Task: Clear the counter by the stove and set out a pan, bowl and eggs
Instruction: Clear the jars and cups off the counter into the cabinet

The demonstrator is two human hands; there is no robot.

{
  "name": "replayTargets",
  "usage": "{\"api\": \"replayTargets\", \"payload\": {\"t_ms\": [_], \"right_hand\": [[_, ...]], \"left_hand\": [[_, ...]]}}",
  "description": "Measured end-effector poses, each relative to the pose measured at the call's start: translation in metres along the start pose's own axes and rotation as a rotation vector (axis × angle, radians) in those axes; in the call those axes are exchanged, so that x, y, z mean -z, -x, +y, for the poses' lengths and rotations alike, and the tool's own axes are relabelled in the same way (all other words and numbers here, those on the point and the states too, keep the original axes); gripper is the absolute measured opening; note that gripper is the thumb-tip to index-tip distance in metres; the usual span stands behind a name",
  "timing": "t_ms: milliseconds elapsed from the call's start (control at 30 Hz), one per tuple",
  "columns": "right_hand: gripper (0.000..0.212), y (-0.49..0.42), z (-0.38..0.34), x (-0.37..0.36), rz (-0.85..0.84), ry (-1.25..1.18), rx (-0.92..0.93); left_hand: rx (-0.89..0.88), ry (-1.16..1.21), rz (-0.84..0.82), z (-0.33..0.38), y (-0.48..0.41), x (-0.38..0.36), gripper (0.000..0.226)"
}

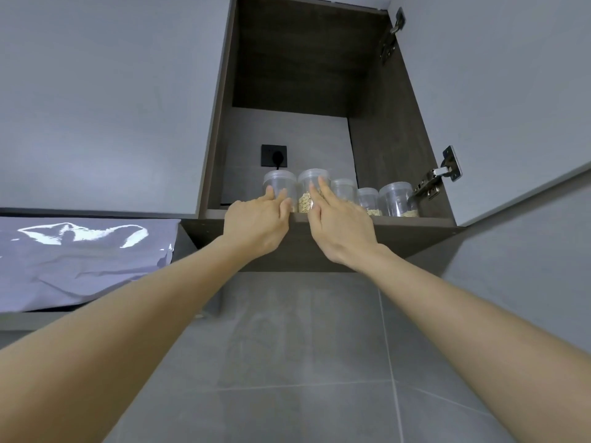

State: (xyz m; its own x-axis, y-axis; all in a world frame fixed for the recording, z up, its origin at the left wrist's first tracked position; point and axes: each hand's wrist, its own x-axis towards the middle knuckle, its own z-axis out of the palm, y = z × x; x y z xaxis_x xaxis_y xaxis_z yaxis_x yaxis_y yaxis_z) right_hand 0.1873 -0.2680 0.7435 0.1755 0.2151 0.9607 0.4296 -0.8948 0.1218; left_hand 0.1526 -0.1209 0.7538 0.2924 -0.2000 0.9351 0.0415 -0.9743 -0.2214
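Open cabinet (303, 59), seen from below. Five clear lidded jars in a row along its bottom shelf's front edge. Left hand (256, 222) reaches over the cabinet's lower edge, fingers nearly straight, tips touching the front of the leftmost jar (281, 182), not wrapped around it. Right hand (339, 228) likewise, fingers extended and pressed on the second jar (308, 182), which holds pale flakes. Three more jars (398, 199) stand toward the cabinet's right wall, untouched. Wall socket (274, 155) on the cabinet's back, behind the leftmost jar. Hinge (438, 177) on the cabinet's right edge.
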Motion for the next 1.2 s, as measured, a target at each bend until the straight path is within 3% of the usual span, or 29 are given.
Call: {"api": "replayTargets", "payload": {"t_ms": [133, 233, 367, 433, 600, 700, 933, 1200], "right_hand": [[0.051, -0.001, -0.005, 0.006, -0.057, -0.005, -0.067], [0.051, 0.001, -0.007, 0.009, -0.041, -0.013, -0.139], [0.037, 0.012, -0.007, 0.013, 0.011, -0.041, -0.049], [0.029, 0.021, -0.008, 0.014, 0.066, -0.203, -0.062], [0.039, 0.068, -0.019, 0.023, 0.200, -0.603, -0.104], [0.038, 0.101, -0.028, 0.022, 0.190, -0.761, -0.147], [0.032, 0.194, -0.031, 0.000, 0.054, -0.867, -0.315], [0.032, 0.301, -0.033, -0.029, -0.168, -0.816, -0.497]], "left_hand": [[-0.070, -0.187, -0.029, -0.002, 0.002, 0.003, 0.036], [-0.070, -0.107, -0.057, -0.001, 0.001, 0.006, 0.035], [-0.008, 0.102, 0.028, -0.003, 0.015, 0.003, 0.038], [-0.010, 0.210, 0.102, -0.006, 0.026, -0.002, 0.040], [0.017, 0.442, 0.240, 0.000, 0.066, 0.007, 0.041], [0.035, 0.598, 0.265, 0.012, 0.098, 0.019, 0.043], [0.141, 0.866, 0.110, 0.035, 0.201, 0.002, 0.039], [0.338, 1.032, -0.217, 0.066, 0.301, -0.046, 0.038]]}}
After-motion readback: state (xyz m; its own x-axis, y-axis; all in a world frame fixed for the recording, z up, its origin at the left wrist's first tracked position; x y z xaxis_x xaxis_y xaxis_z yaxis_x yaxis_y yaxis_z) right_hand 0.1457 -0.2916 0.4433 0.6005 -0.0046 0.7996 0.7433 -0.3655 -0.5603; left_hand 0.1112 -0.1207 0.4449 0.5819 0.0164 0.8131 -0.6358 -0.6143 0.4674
